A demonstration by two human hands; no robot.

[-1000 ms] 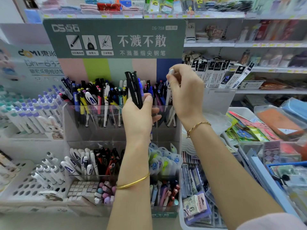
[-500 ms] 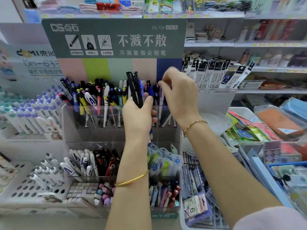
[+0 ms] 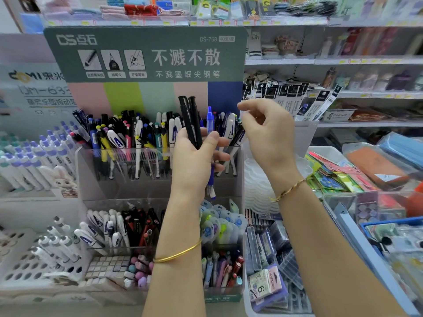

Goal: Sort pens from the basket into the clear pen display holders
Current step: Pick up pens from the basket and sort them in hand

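Note:
My left hand (image 3: 194, 156) is raised in front of the clear tiered pen display holder (image 3: 87, 161) and grips a small bunch of pens (image 3: 190, 120): black ones standing upright and a blue one (image 3: 209, 121) beside them. My right hand (image 3: 267, 133) hovers just right of the bunch, above the top tier's right end, fingers curled and apart with nothing in them. The top tier is crowded with upright pens (image 3: 137, 138). The lower tiers hold more pens (image 3: 128, 227). I see no basket.
A grey-green sign board (image 3: 146, 53) rises behind the holder. White marker pens (image 3: 27, 161) fill a rack on the left. Packaged refills (image 3: 297, 99) hang at the right, above trays of stationery (image 3: 270, 271) and bins of coloured packets (image 3: 338, 177).
My right hand held a white pen above the top tier's right end, lowered it in among the pens there, and has now come away with nothing in it. My left hand stayed put.

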